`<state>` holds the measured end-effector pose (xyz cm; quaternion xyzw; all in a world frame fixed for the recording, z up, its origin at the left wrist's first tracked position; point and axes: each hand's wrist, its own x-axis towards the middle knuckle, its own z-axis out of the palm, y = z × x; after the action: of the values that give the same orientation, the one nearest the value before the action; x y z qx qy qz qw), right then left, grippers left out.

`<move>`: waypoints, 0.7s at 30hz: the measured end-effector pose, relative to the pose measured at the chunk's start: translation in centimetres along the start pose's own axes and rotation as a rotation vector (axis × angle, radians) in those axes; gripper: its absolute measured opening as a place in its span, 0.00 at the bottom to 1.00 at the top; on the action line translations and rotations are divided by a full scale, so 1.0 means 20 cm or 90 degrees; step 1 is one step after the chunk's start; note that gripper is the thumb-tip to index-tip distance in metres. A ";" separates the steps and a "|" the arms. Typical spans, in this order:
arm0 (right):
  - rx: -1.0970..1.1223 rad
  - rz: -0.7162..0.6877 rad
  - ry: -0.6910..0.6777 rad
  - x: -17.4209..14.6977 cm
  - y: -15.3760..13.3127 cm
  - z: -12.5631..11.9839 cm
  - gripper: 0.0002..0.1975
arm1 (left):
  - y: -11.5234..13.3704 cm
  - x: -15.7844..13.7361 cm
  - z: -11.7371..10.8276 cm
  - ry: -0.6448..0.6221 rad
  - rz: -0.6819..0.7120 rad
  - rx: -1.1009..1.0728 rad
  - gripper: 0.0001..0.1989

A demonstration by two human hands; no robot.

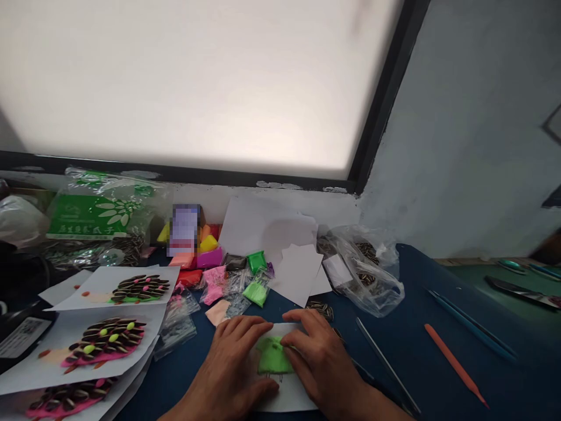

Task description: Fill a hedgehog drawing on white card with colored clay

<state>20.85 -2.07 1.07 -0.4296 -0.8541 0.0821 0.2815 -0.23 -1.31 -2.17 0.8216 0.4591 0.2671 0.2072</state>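
Observation:
A white paper card point(293, 400) lies on the table in front of me, with a flattened patch of bright green clay point(274, 358) on it. The clay has a small dark mark near its top, and short drawn lines show just below it. My left hand point(230, 365) rests along the card's left side, thumb and fingers stretched apart around the clay. From the right, my right hand point(322, 356) reaches over the card with bent, parted fingers. Its fingertips touch the clay's right edge, and I see nothing held in either hand.
Finished seed-and-clay hedgehog cards point(111, 345) are stacked at left. Behind my hands lie clay packets point(256, 292), blank paper cards point(298, 272), a phone point(184, 231) and a plastic bag of seeds point(368, 275). Tweezers point(471, 324), an orange tool point(453, 362) and a metal rod point(388, 365) lie right.

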 end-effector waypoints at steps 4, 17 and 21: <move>-0.007 0.043 0.001 0.01 0.02 0.00 0.07 | 0.02 0.00 -0.01 0.001 -0.002 -0.001 0.29; -0.074 -0.069 -0.083 0.03 -0.02 -0.08 0.08 | 0.03 0.00 -0.02 -0.008 0.001 -0.004 0.27; -0.091 -0.081 -0.036 -0.01 -0.01 -0.08 0.17 | 0.03 0.00 -0.02 -0.007 0.002 -0.004 0.28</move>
<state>21.72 -2.59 2.37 -0.3906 -0.8911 0.0152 0.2304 -0.14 -1.51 -1.56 0.8231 0.4557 0.2645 0.2118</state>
